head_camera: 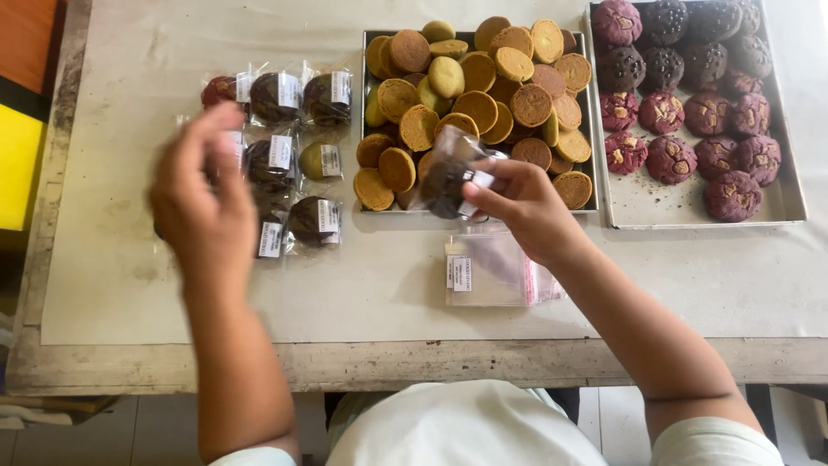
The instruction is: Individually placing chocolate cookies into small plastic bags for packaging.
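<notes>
Bagged dark cookie (446, 179) pinched in right hand (526, 207), fingers closed on the clear wrapper's right edge, held tilted just above the near edge of the tray of golden cookies (479, 95). Left hand (203, 203) blurred, loosely curled, nothing visibly held, hovering over the far-left cluster of packed cookies (285, 155), so nearer to that cluster. Stack of empty bags (487, 272) just near of the right hand

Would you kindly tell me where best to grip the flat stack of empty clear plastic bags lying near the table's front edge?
Probably pinch the flat stack of empty clear plastic bags at its near edge, coming from the front; it lies flat and unobstructed there, with trays behind it.
</notes>
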